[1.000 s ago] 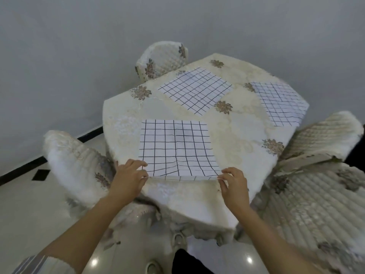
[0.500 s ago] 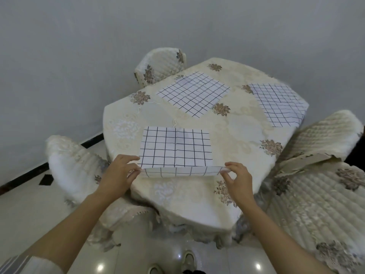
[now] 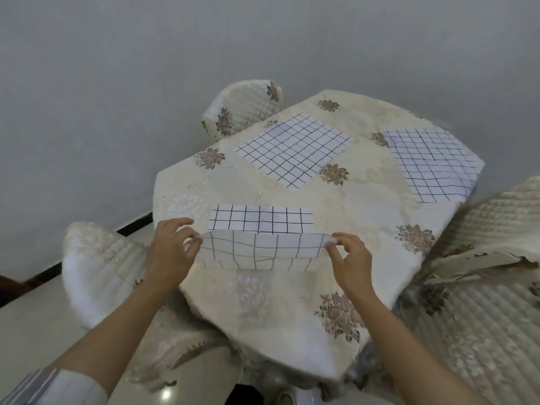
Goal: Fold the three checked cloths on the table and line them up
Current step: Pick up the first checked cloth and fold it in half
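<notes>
Moved: cloth (image 3: pixel 261 223) near edge lifted further, halfway over | table (image 3: pixel 365 206): centre cloth (image 3: pixel 293 149), right cloth (image 3: pixel 432 163) lie flat beyond | cloth at near edge, long axis left-right, far edge straight ahead | left hand (image 3: pixel 169 249), right hand (image 3: pixel 350 258) each pinch a lifted corner, equally near
</notes>
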